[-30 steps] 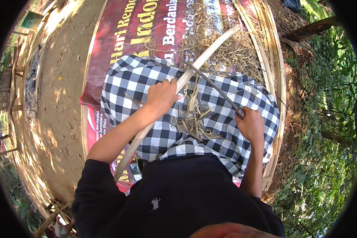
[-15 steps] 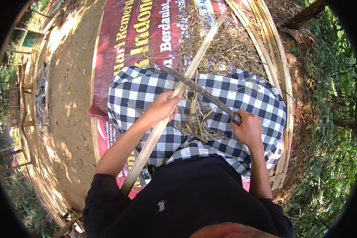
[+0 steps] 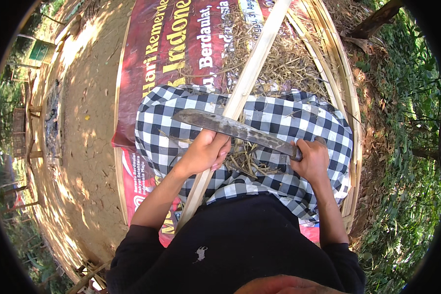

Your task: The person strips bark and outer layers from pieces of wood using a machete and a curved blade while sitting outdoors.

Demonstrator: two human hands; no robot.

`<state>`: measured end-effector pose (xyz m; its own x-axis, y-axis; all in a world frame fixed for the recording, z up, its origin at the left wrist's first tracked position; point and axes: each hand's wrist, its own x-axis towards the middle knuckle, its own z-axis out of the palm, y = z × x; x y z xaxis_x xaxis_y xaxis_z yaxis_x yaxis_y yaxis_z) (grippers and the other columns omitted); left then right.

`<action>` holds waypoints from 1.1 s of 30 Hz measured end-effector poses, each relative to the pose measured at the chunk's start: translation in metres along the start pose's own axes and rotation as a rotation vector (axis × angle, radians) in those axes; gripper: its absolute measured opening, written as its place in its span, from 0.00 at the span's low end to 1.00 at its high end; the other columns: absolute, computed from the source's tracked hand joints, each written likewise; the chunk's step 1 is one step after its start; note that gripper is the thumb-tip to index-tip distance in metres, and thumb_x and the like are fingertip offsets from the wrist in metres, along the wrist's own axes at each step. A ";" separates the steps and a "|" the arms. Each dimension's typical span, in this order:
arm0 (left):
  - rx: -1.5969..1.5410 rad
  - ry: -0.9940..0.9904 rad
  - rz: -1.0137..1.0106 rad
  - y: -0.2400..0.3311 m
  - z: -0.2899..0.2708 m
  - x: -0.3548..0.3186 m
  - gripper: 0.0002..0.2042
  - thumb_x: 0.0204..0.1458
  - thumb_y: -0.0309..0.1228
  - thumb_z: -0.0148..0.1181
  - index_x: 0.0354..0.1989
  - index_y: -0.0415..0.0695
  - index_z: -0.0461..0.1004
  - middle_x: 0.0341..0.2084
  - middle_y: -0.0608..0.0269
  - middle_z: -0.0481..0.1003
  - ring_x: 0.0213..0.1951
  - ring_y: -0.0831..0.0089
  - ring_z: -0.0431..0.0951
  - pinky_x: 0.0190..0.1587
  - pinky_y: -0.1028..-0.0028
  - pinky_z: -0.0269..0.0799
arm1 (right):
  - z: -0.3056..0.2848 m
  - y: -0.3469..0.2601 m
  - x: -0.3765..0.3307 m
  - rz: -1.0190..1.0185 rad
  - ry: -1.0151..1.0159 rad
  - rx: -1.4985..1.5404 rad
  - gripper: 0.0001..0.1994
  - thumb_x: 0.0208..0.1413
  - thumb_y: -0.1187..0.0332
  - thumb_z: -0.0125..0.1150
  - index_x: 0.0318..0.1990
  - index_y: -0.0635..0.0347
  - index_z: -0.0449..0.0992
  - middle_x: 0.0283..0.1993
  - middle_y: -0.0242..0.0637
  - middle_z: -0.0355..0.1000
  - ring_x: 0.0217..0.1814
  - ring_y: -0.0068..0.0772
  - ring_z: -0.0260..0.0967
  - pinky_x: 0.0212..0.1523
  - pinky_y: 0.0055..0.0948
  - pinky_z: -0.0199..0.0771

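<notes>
A long pale bamboo strip slants across my lap, from beside my left side to the far edge. My left hand is closed round it, thumb on top. My right hand grips the handle of a machete above my right thigh. Its dark, stained blade lies across the strip just beyond my left hand, its broad side facing up and its tip past the strip on the left. Whether the edge bites into the strip, I cannot tell. Black-and-white checked cloth covers my legs, with thin shavings between them.
Beneath me a red printed banner is spread out, strewn with dry shavings ahead. More pale strips line its right side. Bare earth lies to the left, green plants to the right.
The strip has been drawn nearer its wider part and shifted right at its near end. My left hand sits lower, and the machete blade has turned to show its broad side.
</notes>
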<state>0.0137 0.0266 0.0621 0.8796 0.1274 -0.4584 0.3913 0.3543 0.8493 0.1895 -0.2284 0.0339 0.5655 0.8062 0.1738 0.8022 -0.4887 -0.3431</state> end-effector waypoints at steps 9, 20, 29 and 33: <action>0.083 0.077 0.075 0.009 0.016 -0.003 0.18 0.71 0.46 0.39 0.44 0.41 0.62 0.19 0.72 0.59 0.14 0.86 0.58 0.15 0.80 0.58 | -0.004 0.041 0.031 -0.010 0.108 -0.105 0.11 0.30 0.71 0.67 0.25 0.56 0.73 0.22 0.38 0.73 0.27 0.48 0.72 0.33 0.42 0.70; 0.069 0.041 0.059 -0.007 0.017 -0.009 0.17 0.71 0.46 0.41 0.43 0.42 0.61 0.18 0.73 0.56 0.14 0.86 0.55 0.14 0.81 0.55 | 0.007 0.064 0.037 -0.037 0.052 -0.057 0.11 0.31 0.72 0.66 0.26 0.56 0.72 0.21 0.41 0.70 0.27 0.49 0.70 0.32 0.45 0.68; -0.023 -0.025 -0.016 -0.016 0.010 -0.004 0.15 0.71 0.44 0.41 0.44 0.43 0.61 0.20 0.74 0.58 0.14 0.86 0.55 0.15 0.80 0.56 | 0.014 0.042 0.043 -0.172 0.064 -0.086 0.11 0.29 0.73 0.67 0.26 0.54 0.75 0.22 0.39 0.73 0.26 0.45 0.71 0.34 0.40 0.71; 0.019 -0.021 0.049 -0.005 0.014 0.008 0.15 0.71 0.43 0.40 0.45 0.42 0.61 0.19 0.74 0.57 0.15 0.87 0.55 0.15 0.80 0.57 | 0.011 0.068 0.069 -0.063 0.025 -0.151 0.08 0.35 0.71 0.65 0.25 0.57 0.72 0.21 0.43 0.71 0.25 0.51 0.69 0.30 0.45 0.69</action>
<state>0.0227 0.0129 0.0578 0.9031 0.1250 -0.4108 0.3524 0.3306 0.8755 0.2814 -0.2025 0.0128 0.5163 0.8293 0.2138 0.8548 -0.4836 -0.1883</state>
